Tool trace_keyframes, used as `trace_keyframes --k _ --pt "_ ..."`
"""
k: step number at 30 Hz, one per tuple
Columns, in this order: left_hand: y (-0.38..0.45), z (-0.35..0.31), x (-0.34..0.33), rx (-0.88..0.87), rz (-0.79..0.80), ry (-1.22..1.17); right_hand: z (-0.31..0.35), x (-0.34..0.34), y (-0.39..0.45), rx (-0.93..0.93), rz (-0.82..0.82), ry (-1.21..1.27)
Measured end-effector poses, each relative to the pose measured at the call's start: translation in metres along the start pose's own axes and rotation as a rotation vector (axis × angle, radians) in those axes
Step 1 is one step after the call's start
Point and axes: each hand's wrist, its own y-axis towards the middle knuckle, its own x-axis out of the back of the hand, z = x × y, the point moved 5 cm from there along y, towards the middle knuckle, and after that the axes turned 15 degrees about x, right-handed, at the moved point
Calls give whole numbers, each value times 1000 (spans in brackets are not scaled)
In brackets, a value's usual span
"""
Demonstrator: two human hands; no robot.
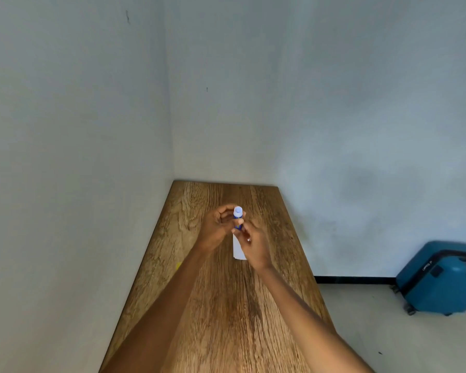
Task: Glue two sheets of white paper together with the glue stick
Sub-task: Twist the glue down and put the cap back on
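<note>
Both forearms reach over the wooden table [226,305]; left hand [216,228] and right hand [256,244] pinch the blue glue stick [238,217] above the white paper [238,250]. Steady the barrel, twist gently.

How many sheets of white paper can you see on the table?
1 visible: white paper lying on the table, partly under the right hand. A second sheet may be hidden beneath.

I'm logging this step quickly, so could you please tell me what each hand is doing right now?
Left hand: closed around the glue stick, holding it upright.
Right hand: fingers pinched at the stick's lower end; the white paper lies beneath.
</note>
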Motion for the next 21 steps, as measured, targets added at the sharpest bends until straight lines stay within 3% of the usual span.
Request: trace_keyframes --k 3,7,14,21 --pt "1 0 -3 -10 -19 5 -5 3 0 -118 -145 -121" --pt "1 -4 -7 -29 -15 30 1 3 6 -173 -184 -83" --pt "2 -3 6 -40 -62 55 4 -9 5 -32 24 41" --pt "4 -1 0 -47 -84 45 0 -8 2 -215 -249 -15"
